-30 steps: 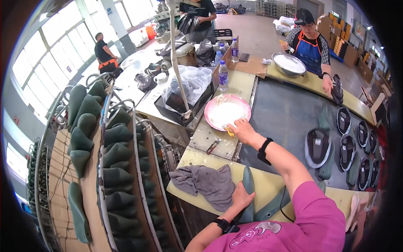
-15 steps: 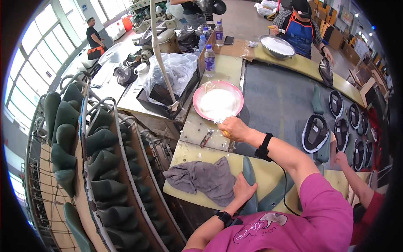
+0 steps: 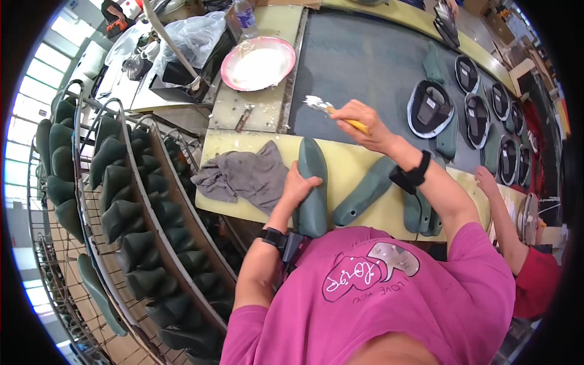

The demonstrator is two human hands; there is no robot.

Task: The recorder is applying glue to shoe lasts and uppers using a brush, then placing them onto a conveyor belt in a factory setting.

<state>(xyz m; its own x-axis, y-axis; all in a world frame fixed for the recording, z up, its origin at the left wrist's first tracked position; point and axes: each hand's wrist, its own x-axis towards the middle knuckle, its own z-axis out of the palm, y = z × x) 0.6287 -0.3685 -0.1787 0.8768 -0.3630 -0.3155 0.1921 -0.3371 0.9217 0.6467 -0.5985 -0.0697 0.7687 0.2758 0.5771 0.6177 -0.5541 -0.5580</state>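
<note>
My left hand [image 3: 297, 187] is closed around a dark green shoe last [image 3: 314, 176], which it holds with the toe pointing away from me at the front edge of the yellow worktop [image 3: 264, 139]. In my right hand [image 3: 363, 126] is a brush [image 3: 354, 125] with a yellow handle, its bristles loaded with white paste. That brush hangs above the dark grey belt, beyond the last and apart from it. A pink-rimmed bowl [image 3: 290, 64] of white paste [image 3: 257, 67] stands at the far left. More green lasts [image 3: 365, 191] lie to the right of my left hand.
A crumpled grey cloth [image 3: 243, 173] lies left of the last, with a small cutter-like tool [image 3: 244, 117] behind it. A wire rack [image 3: 85, 213] full of lasts stands at left. Dark shoe uppers [image 3: 430, 109] sit on the belt [image 3: 359, 61]. At right, another person's arm [image 3: 508, 216] reaches in.
My right hand has come away from the bowl's rim to the right, bringing the paste-laden brush into view. My left hand still grips the last. The view has tipped downward.
</note>
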